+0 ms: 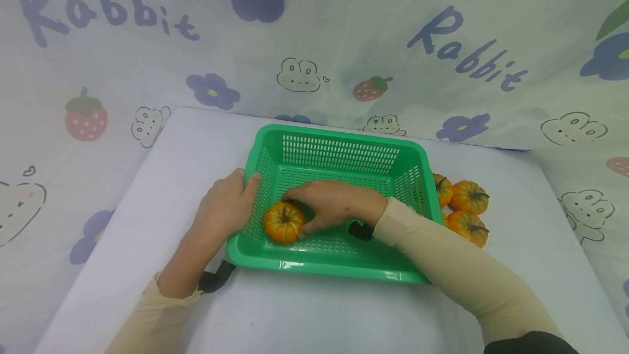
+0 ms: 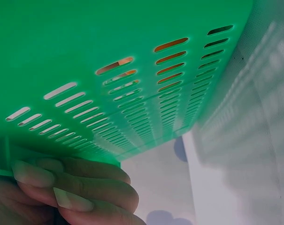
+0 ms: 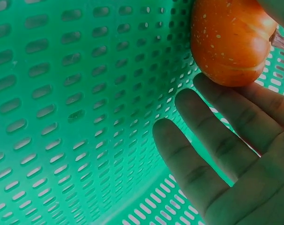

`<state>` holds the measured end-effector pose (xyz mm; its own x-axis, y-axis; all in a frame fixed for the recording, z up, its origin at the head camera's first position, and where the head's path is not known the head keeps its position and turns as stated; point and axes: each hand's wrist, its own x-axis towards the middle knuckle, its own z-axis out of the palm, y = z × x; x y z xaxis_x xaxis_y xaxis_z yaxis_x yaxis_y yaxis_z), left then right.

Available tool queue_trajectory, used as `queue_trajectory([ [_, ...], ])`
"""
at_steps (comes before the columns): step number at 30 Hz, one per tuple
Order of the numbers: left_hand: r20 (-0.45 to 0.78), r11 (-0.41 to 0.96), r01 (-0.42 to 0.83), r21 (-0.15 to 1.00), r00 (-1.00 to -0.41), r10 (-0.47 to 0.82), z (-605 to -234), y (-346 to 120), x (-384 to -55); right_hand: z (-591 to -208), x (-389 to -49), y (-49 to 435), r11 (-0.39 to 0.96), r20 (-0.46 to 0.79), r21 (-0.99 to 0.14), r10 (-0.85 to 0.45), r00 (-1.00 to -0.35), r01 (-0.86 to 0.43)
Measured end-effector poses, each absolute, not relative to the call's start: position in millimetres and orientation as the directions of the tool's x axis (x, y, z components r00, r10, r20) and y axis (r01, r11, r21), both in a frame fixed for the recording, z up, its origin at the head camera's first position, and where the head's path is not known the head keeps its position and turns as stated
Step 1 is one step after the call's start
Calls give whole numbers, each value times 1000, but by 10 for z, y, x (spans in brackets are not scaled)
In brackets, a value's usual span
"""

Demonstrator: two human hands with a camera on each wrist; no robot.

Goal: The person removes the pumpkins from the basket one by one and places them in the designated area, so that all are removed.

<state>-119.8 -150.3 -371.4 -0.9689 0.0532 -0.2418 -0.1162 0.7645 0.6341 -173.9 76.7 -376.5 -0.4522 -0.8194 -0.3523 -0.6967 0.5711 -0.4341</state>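
A green plastic basket point(image 1: 334, 274) with slotted walls stands in the middle of the white table. My left hand point(image 1: 227, 204) grips its left rim, thumb over the top and fingers curled beneath, as the fingers point(image 2: 80, 187) in the left wrist view show. Inside, at the left end, is an orange pumpkin point(image 1: 284, 223) with pale streaks and a short stem. My right hand point(image 1: 326, 204) reaches into the basket and holds that pumpkin from the right, between thumb and fingers. The right wrist view has the pumpkin point(image 3: 233, 42) against the fingertips, with the other fingers spread.
Several more orange pumpkins point(image 1: 469, 197) sit on the table point(image 1: 521, 266) just right of the basket, some partly hidden by its wall. A printed cloth point(image 1: 324, 31) with rabbits and flowers hangs behind the table.
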Motion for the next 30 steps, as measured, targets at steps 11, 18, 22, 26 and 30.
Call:
queue_trajectory([
  [11,-248,762,-121,636,-967,53,-3711,-1503,-1199,-3758,-1739,775,574,-354,-430,-817,-455,-697],
  [18,-244,763,-122,635,-968,49,-3719,-1508,-1203,-3756,-1742,774,572,-345,-428,-819,-458,-699],
  [22,-245,763,-123,634,-968,48,-3713,-1507,-1204,-3754,-1746,776,571,-344,-431,-820,-459,-698],
  [26,-246,760,-122,638,-968,51,-3713,-1506,-1206,-3741,-1746,778,573,-346,-433,-818,-459,-695],
  [30,-246,757,-121,642,-968,54,-3721,-1509,-1206,-3735,-1737,773,567,-344,-437,-822,-453,-698],
])
